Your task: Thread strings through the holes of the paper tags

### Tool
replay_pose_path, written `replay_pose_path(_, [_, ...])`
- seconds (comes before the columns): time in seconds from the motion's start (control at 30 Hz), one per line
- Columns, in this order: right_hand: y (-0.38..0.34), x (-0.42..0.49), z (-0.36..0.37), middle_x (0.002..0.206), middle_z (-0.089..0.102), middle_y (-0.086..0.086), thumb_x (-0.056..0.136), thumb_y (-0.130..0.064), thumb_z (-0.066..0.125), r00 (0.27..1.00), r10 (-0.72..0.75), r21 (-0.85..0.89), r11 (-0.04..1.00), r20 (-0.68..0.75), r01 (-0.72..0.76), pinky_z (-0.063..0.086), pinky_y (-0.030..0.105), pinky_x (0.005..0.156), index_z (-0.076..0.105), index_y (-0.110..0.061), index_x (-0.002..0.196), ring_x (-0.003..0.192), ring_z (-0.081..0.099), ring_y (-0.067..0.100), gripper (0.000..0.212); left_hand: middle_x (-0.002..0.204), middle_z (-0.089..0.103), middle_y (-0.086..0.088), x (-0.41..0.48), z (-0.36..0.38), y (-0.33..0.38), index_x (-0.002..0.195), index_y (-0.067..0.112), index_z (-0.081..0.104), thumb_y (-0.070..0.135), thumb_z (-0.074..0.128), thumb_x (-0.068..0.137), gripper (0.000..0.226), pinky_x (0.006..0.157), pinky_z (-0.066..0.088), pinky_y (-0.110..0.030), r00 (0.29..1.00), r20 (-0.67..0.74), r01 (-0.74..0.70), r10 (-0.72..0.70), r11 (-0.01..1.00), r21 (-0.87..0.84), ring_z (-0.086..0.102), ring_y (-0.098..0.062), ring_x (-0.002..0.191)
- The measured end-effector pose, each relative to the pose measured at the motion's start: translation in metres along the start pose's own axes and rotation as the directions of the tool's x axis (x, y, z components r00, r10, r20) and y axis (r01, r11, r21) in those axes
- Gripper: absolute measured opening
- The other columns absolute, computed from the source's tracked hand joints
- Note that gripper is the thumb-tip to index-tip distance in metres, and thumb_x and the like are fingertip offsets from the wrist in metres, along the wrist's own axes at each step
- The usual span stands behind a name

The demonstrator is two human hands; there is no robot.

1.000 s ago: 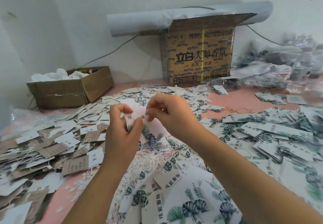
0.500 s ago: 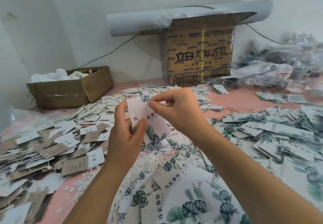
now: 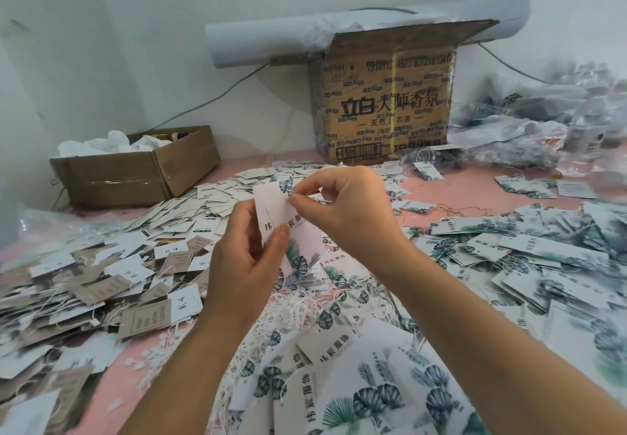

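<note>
A white paper tag (image 3: 271, 210) with green leaf print and black characters is held upright in front of me. My left hand (image 3: 244, 265) grips its lower half, thumb across the printed face. My right hand (image 3: 346, 210) pinches at the tag's upper edge with thumb and forefinger; a thin pale string (image 3: 271, 217) runs down across the tag from that pinch. The tag's hole is hidden by my fingers. A bundle of loose white strings (image 3: 298, 302) lies on the table just below my hands.
Leaf-print tags (image 3: 543, 258) heap to the right and in front (image 3: 366, 383). Brown and white tags (image 3: 112, 265) cover the left. A low cardboard box (image 3: 142, 170) sits back left, a tall printed carton (image 3: 386, 95) at the back, plastic bags (image 3: 543, 136) back right.
Both hands have lifted the tag slightly higher. My right hand's pinch has stayed at the tag's top edge while the tag tilted a little more upright.
</note>
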State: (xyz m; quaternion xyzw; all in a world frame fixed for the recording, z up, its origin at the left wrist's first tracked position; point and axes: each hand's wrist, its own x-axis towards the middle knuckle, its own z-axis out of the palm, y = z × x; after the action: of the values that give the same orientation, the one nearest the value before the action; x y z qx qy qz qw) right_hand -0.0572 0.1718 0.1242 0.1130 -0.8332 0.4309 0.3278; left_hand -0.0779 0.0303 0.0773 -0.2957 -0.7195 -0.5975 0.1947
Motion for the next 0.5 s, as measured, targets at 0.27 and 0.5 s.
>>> replay_pose_path(0.27, [-0.0015,-0.0001,0.0025,0.044,0.033,-0.013,0.082,-0.018,0.067,0.998,-0.060,-0.045,0.997,-0.015,0.060,0.030,0.025,0.048,0.069,-0.018,0.075,0.042,0.029,0.006,0.008,0.088,0.067,0.019,0.0014,-0.0012,-0.0044,0.096,0.038,0.053,0.010,0.071,0.079,0.038,0.067,0.055,-0.019,0.999,0.009,0.041,-0.041,0.998,-0.051,0.066,-0.002,0.082])
replay_pose_path(0.5, [-0.0017,-0.0001,0.0011,0.043,0.030,-0.013,0.082,-0.017,0.068,0.995,-0.086,0.024,0.996,-0.057,0.088,0.031,0.027,0.050,0.069,-0.016,0.074,0.043,0.030,0.006,0.008,0.087,0.066,0.023,-0.0005,0.0029,-0.0039,0.098,0.047,0.052,0.003,0.074,0.076,0.054,0.075,0.053,-0.024,0.995,0.092,0.043,-0.047,0.998,0.049,0.063,0.000,0.083])
